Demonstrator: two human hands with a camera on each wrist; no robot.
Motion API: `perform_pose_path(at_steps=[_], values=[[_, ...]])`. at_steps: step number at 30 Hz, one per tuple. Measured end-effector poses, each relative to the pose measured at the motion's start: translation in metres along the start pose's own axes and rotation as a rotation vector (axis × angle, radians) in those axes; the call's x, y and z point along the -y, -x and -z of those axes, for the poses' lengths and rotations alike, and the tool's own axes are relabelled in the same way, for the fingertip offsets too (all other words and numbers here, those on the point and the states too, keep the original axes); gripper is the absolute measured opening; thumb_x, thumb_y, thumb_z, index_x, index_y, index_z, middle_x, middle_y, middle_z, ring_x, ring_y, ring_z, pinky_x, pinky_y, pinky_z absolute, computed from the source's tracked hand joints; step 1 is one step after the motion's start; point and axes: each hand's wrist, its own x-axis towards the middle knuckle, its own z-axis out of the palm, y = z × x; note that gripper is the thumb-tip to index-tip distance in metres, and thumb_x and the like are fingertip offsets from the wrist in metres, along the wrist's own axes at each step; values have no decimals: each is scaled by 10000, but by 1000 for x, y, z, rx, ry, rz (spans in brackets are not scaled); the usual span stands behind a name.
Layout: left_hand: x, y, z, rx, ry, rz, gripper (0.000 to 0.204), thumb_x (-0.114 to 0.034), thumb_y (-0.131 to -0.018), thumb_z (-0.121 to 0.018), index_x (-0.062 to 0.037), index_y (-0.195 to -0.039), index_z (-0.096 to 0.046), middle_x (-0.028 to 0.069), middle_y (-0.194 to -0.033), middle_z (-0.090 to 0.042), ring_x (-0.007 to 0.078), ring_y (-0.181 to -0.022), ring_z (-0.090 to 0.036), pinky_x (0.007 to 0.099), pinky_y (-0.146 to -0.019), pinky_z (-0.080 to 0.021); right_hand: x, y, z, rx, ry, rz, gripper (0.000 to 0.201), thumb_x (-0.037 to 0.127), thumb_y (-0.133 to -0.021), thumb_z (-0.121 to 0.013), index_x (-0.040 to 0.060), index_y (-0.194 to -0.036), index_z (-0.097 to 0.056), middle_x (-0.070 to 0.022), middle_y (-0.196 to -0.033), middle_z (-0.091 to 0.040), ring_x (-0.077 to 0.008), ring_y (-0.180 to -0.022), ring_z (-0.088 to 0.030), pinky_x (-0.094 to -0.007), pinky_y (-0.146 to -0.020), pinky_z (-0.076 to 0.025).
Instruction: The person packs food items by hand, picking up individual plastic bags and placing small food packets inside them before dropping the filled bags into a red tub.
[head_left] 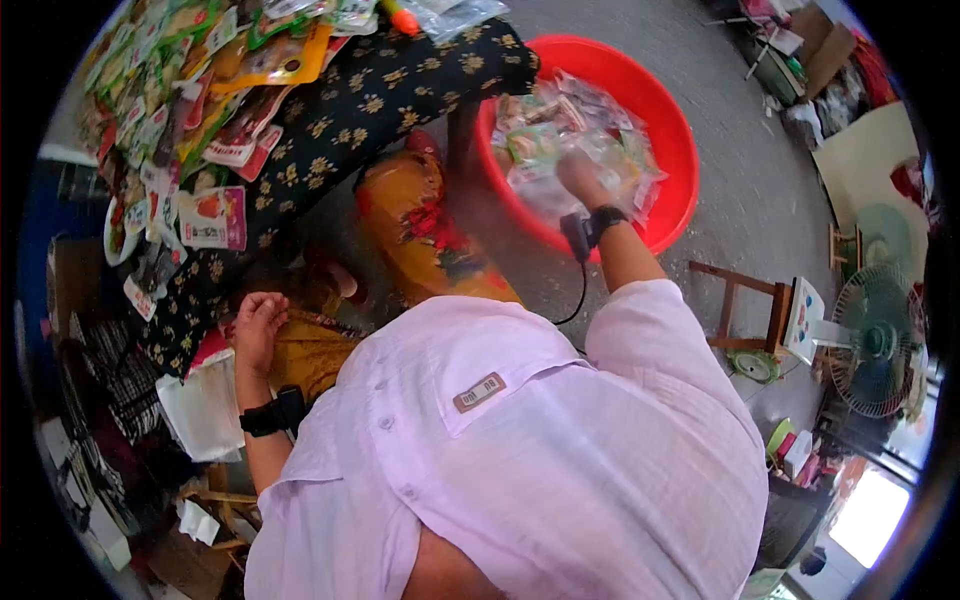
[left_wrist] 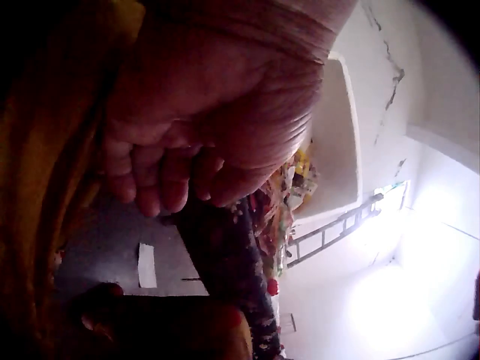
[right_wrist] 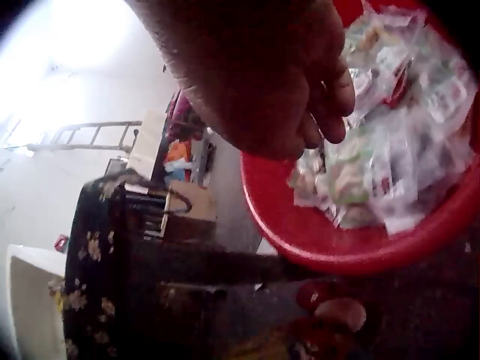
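While the right hand (right_wrist: pixel 300 97) reaches over the round red basin (head_left: pixel 680 150), a loose pile of sealed packets (right_wrist: pixel 405 157) lies inside that basin, just below the fingers and past them. These packets are clear, shiny plastic, flat and crinkled, with green and reddish print; the basin round them is smooth, its rim glossy on the near side of the grip. Well to the left of that hand, and ahead of the left one, a bigger heap of colourful pouches (head_left: pixel 215 90) covers part of a dark cloth (head_left: pixel 400 85) patterned with cream flowers — yellow, green, red and white foil or film, overlapping at all angles. A pink-and-white pouch (head_left: pixel 212 217) lies near the heap's edge, just ahead of the left hand (head_left: pixel 260 325). Beneath and beside this hand is yellow, patterned clothing (head_left: pixel 300 350). The left fingers bend loosely toward the palm, a little apart at the tips, and hold nothing. The right fingers are bent downward over the packets, blurred in the head view — I cannot tell whether they pinch one, since the thumb is hidden.
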Motion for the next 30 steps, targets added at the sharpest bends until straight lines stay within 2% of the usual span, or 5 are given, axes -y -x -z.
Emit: perform_pose_path(at_steps=[5, 7, 12, 24, 30], values=[[-9, 32, 24, -61, 97, -118, 142, -154, -793, -483, -42, -878, -464, 55, -870, -512, 149, -816, -509, 270, -734, -415, 76, 11, -10, 110, -437, 112, 212, 162, -679, -508, -7, -804, -536, -188, -786, -555, -316, -759, -523, -349, -668, -405], [-7, 43, 42, -172, 100, -123, 135, -158, -793, -482, -49, -871, -467, 46, -861, -514, 142, -803, -510, 256, -698, -418, 98, 4, -24, -21, -384, 375, 139, 123, -708, -525, 10, -787, -538, -68, -735, -549, -159, -709, -517, -278, -647, -409], [27, 65, 102, -449, 80, -134, 111, -150, -786, -479, -59, -847, -467, 31, -816, -514, 122, -731, -502, 231, -623, -402, 190, 24, -6, 119, -629, 321, 103, 62, -746, -504, 21, -839, -518, -48, -762, -532, -119, -729, -500, -232, -650, -399], [104, 124, 239, -1428, -1047, -123, 304, -203, -707, -500, -26, -954, -510, 150, -964, -511, 302, -914, -461, 357, -801, -358, 294, 64, 1, -123, -238, 880, 168, 8, -670, -505, 5, -838, -508, -142, -869, -516, -311, -880, -455, -370, -769, -361], [137, 111, 286, -1230, -943, 208, 404, -258, -715, -470, -62, -1068, -455, 166, -1052, -473, 315, -997, -427, 365, -842, -337, 298, 59, -8, -206, -161, 917, 166, 7, -642, -513, 1, -808, -511, -146, -875, -521, -310, -877, -463, -372, -782, -361]])
